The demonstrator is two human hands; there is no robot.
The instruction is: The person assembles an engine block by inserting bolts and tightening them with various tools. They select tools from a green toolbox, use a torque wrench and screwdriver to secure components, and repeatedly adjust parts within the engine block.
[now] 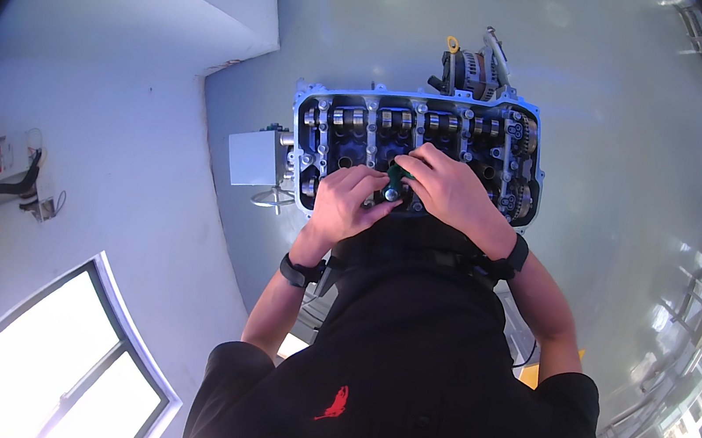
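An engine's cylinder head (539, 155) lies open in front of me, with shiny camshaft lobes (395, 119) and bearing caps along it. Both my hands meet over its near edge, left of the middle. My right hand (459, 194) is closed, its fingertips on a small dark green piece (398, 175) of a kind I cannot make out. On the other side of this piece, my left hand (344, 200) has its thumb and fingers drawn together beside a round silver bolt head (391, 194). Whether the left fingers pinch anything is hidden.
Beyond the engine's far edge sticks out an alternator (474, 74) with a yellow-ringed dipstick (453, 45). A pale box-like plate (254, 158) stands at the engine's left. Further left rises a white wall (138, 155) with a window (76, 351). Grey floor (606, 164) surrounds the engine.
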